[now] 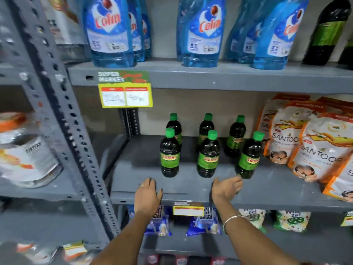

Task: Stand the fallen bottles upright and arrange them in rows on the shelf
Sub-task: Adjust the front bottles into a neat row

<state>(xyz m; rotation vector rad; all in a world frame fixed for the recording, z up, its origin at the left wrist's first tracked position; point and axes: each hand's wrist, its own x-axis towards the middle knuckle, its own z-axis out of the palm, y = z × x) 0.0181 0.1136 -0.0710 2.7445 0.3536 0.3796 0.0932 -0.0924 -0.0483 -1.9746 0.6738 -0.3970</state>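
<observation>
Centrally, six dark bottles with green caps stand upright on the grey shelf [191, 190], arranged as a back row of three and a front row of three. The front-left bottle [170, 153] and front-middle bottle [208, 154] sit squarely ahead of their partners; the front-right bottle [249, 155] leans slightly in this wide-angle view and stands a little off the line, close to the orange Santoor pouches [282, 138]. No bottle lies on its side, so the task appears nearly complete.

The left hand [148, 196] rests palm-down at the shelf's front edge, fingers loosely curled and gripping nothing. The right hand [227, 188] is open and empty, its fingers extended toward the base of the front-right bottle; contact cannot be confirmed. This placement suggests a final nudge to true the front row.

Blue Colin bottles [109, 31] occupy the shelf above, with a yellow price tag [125, 96] hanging from its lip.
</observation>
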